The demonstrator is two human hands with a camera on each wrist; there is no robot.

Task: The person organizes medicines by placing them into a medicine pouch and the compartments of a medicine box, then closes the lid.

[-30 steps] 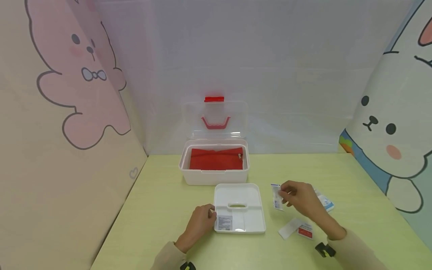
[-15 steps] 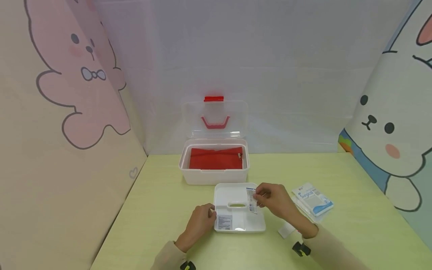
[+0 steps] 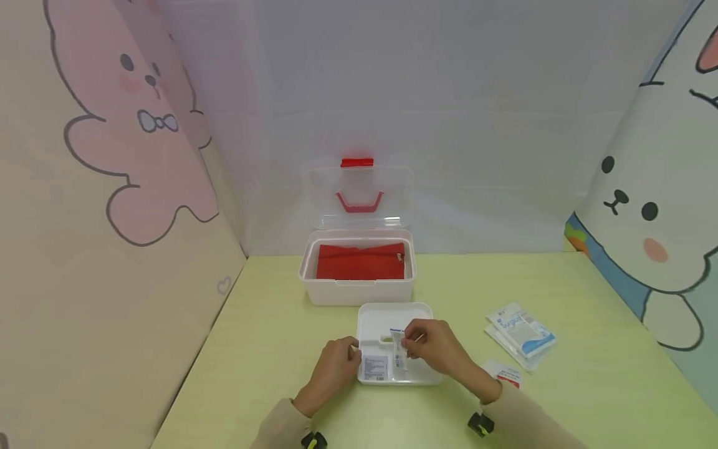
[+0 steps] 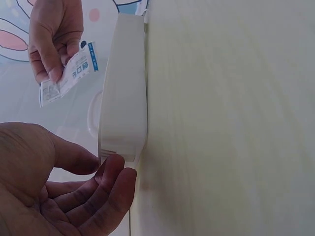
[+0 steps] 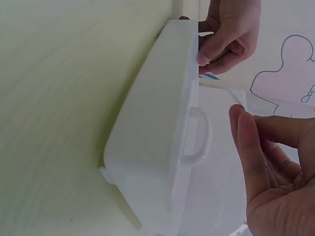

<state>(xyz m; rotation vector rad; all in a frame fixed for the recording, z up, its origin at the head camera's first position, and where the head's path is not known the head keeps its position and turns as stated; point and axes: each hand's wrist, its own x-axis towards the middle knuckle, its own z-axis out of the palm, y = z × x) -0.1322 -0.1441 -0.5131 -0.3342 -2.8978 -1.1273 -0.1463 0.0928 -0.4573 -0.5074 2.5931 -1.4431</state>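
Note:
A shallow white tray point(image 3: 373, 321) with a raised handle lies on the table in front of me. My left hand point(image 3: 336, 365) holds its left edge, the thumb at the rim and the curled fingers against the side wall in the left wrist view. Over the tray's front half, my right hand point(image 3: 434, 343) pinches a small flat packet point(image 3: 399, 355) between thumb and fingers. The packet is whitish, printed, with a blue strip at one end point(image 4: 91, 56). A grey printed sachet point(image 3: 375, 368) lies in the tray's front left compartment.
Behind the tray stands a white box point(image 3: 359, 292) with a red zip pouch point(image 3: 359, 263) inside and its clear lid point(image 3: 325, 193) raised. To the right lie a white-and-blue "Surgical" packet point(image 3: 524, 332) on other packaging and a red-and-white sachet point(image 3: 507, 375), partly behind the right forearm.
My right hand has carried the small packet leftward from the right of the tray to over its front half. The left hand has stayed at the tray's edge.

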